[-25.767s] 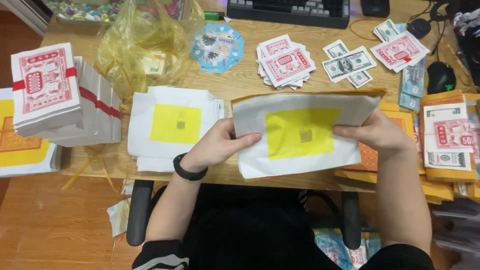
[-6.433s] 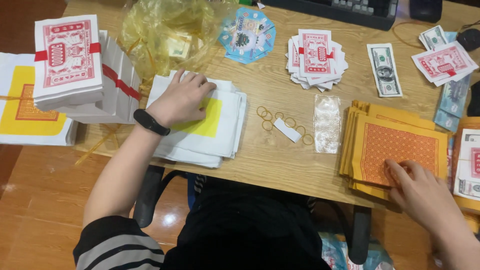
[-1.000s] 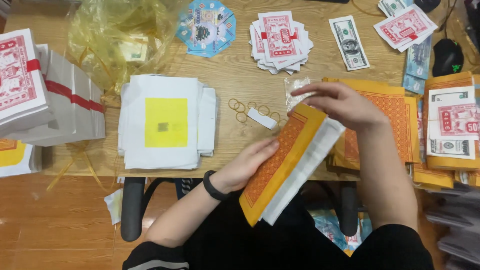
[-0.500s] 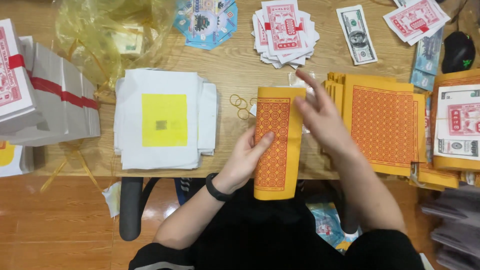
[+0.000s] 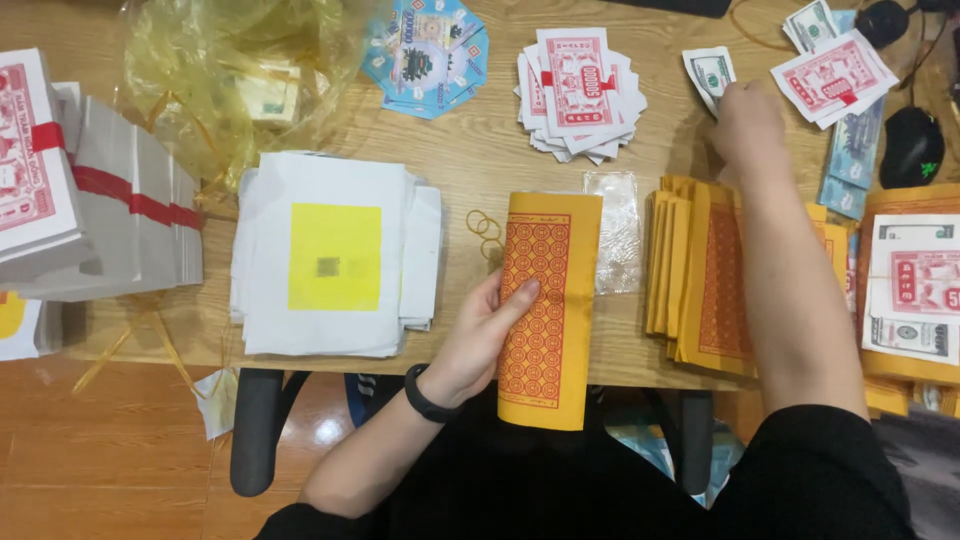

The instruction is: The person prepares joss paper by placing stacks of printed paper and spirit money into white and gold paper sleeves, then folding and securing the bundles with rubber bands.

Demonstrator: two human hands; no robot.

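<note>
My left hand (image 5: 487, 334) grips a folded bundle of yellow paper with an orange patterned panel (image 5: 548, 305), held upright over the table's front edge. My right hand (image 5: 746, 122) reaches far across the wooden table (image 5: 480, 165) and rests on green banknote-style sheets (image 5: 708, 72) at the back. Its forearm crosses a stack of the same yellow-orange papers (image 5: 700, 280). A few rubber bands (image 5: 484, 228) and a clear plastic bag (image 5: 616, 230) lie beside the bundle.
White sheets with a yellow square (image 5: 335, 255) are stacked at centre left. Grey bundles with red bands (image 5: 95, 200) sit far left, a yellow plastic bag (image 5: 235, 75) behind. Red-printed notes (image 5: 578, 90) and a blue octagonal sheet (image 5: 428, 55) lie at the back. A black mouse (image 5: 910, 145) sits right.
My right hand let go of the folded yellow-orange bundle and moved up to the green notes at the back. My left hand keeps the bundle in place.
</note>
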